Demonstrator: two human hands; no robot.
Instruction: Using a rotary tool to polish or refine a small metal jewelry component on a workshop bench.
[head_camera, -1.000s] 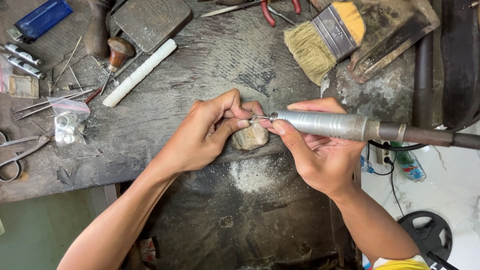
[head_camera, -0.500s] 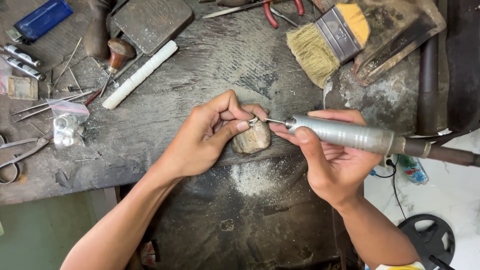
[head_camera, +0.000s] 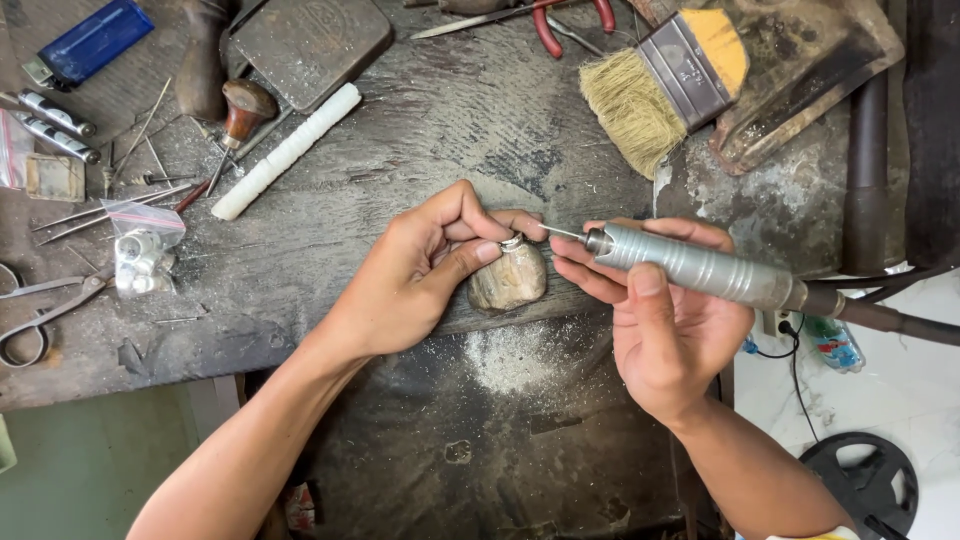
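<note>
Head view: left hand pinches a small ring against the wooden peg on the surface; right hand, gripping the rotary handpiece, has drawn its bit slightly back, pausing grinding.

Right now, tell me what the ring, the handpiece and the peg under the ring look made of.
Ring, pinched in the left hand: pale, shiny metal, probably silver; too small to be sure.
Handpiece, in the right hand: grey metal with a dull brushed sheen and ribbed grip rings.
Peg: likely worn wood, tan and mottled, with rounded edges and pale filings below it.
</note>
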